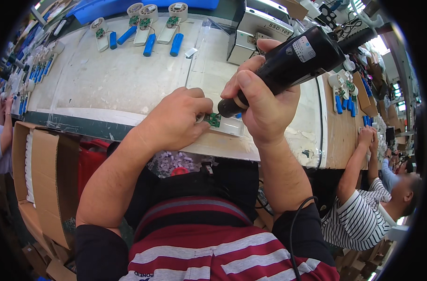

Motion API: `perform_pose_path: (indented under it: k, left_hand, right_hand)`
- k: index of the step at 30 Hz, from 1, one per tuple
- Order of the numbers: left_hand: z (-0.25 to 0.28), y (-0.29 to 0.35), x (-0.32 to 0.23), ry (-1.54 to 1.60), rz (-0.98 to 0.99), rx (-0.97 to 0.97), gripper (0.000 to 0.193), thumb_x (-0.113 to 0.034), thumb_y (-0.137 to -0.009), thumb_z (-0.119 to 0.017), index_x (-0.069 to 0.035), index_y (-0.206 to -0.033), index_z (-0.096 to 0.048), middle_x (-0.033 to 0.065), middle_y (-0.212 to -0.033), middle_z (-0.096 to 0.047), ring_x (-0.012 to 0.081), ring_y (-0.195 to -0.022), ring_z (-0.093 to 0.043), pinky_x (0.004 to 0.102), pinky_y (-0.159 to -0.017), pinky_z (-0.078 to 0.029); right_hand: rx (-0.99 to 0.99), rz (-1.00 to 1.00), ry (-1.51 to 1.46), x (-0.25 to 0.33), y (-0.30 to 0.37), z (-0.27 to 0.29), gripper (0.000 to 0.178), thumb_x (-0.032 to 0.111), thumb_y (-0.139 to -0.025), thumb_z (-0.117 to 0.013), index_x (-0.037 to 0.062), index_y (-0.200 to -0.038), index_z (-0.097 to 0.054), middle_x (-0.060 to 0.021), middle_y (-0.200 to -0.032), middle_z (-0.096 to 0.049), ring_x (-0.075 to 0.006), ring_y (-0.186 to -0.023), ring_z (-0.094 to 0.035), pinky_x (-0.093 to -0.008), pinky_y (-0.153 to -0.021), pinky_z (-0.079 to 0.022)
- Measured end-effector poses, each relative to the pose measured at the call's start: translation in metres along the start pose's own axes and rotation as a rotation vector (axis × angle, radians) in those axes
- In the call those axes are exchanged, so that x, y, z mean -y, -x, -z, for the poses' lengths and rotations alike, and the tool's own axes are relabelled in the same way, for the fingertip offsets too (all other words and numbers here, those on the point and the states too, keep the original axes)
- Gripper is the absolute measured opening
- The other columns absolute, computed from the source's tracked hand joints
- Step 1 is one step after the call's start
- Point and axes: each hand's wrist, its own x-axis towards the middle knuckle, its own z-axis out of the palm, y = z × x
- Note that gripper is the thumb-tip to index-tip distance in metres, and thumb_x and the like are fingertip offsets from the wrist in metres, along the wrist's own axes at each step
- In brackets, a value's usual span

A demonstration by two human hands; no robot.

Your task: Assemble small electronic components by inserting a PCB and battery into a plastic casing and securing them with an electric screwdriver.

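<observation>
A black electric screwdriver (288, 61) slants down across the right side, with my right hand (269, 100) wrapped round its body. Its lower end meets a small green circuit board (214, 120) near the table's front edge. That board sits in a white plastic housing (233, 126), partly hidden by my hands. My left hand (178, 119) is closed, its fingers pinching the left end of the same housing. A bit of blue shows behind the screwdriver's tip.
Several white housings with green boards and blue cylindrical cells (149, 44) lie along the far edge. A metal-cased machine (260, 30) stands at the back right. Left of me is an open cardboard box (44, 164). A person in a striped shirt (363, 215) works at the right.
</observation>
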Motion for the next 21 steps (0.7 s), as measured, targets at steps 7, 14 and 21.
perform_pose_path:
  k: [7,14,21]
  left_hand:
    - [-0.0025,0.0010,0.0018,-0.001,-0.025,-0.015,0.023,-0.010,-0.079,-0.081,-0.004,-0.100,-0.071,0.0129,-0.099,-0.067,0.0375,-0.098,-0.063,0.0468,-0.089,-0.052]
    - [-0.0022,0.0005,0.0005,0.004,-0.008,-0.006,0.020,-0.014,-0.081,-0.076,-0.005,-0.098,-0.074,0.0149,-0.101,-0.068,0.0395,-0.101,-0.065,0.0483,-0.093,-0.054]
    - [-0.0029,0.0011,0.0032,-0.005,-0.021,-0.006,0.020,-0.014,-0.082,-0.076,-0.005,-0.099,-0.074,0.0155,-0.102,-0.068,0.0400,-0.102,-0.065,0.0482,-0.094,-0.054]
  right_hand:
    - [-0.002,-0.020,-0.008,-0.0015,0.0000,0.0001,0.055,0.001,-0.095,-0.072,-0.0030,-0.145,-0.048,-0.0117,-0.088,-0.068,-0.0216,-0.069,-0.072,-0.0350,-0.069,-0.061]
    - [0.056,-0.018,0.051,-0.0031,0.0036,-0.0021,0.050,-0.002,-0.093,-0.072,0.0002,-0.138,-0.051,-0.0115,-0.090,-0.068,-0.0207,-0.071,-0.072,-0.0332,-0.070,-0.060]
    - [0.078,-0.018,0.068,-0.0012,-0.0007,-0.0022,0.055,-0.002,-0.093,-0.071,-0.0019,-0.143,-0.049,-0.0115,-0.088,-0.068,-0.0209,-0.069,-0.071,-0.0328,-0.067,-0.058]
